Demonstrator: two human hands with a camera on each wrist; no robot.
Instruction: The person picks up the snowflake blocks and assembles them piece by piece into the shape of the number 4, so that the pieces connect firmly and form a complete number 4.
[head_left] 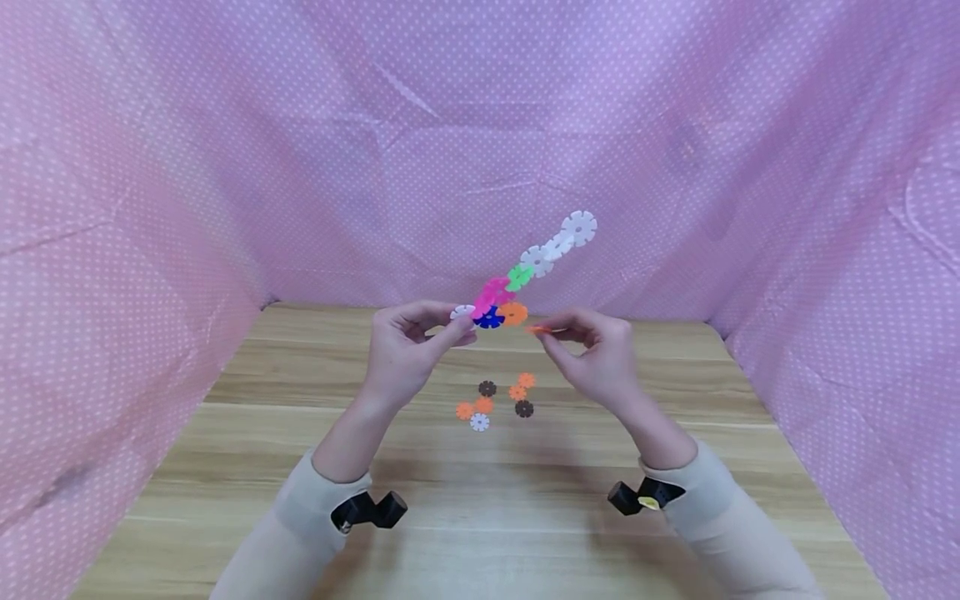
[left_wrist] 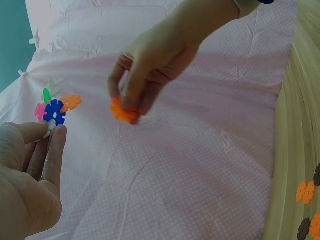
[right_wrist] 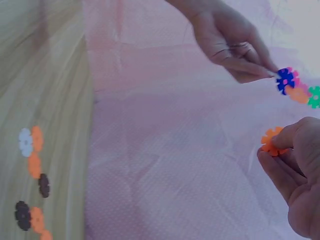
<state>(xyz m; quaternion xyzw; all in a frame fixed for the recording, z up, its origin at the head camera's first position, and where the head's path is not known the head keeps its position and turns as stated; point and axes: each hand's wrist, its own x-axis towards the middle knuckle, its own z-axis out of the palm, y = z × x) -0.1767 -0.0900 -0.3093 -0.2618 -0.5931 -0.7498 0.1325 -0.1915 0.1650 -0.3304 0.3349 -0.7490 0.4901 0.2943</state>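
My left hand [head_left: 405, 350] pinches a white notched disc [head_left: 462, 312] at the near end of a joined chain of plastic snowflake discs. Next to that disc come a blue disc [head_left: 489, 317] and an orange disc [head_left: 513, 313]. Pink discs [head_left: 495, 293], a green disc [head_left: 520, 277] and several white discs [head_left: 579, 228] run up and to the right. Between thumb and fingers, my right hand [head_left: 596, 354] pinches a loose orange disc [right_wrist: 272, 142], apart from the chain. Both hands are raised above the table.
Below the hands, on the wooden table [head_left: 300, 433], lie several loose discs: orange ones [head_left: 483, 405], dark brown ones [head_left: 524, 409] and a white one [head_left: 479, 422]. A pink dotted cloth [head_left: 480, 150] hangs around the back and sides.
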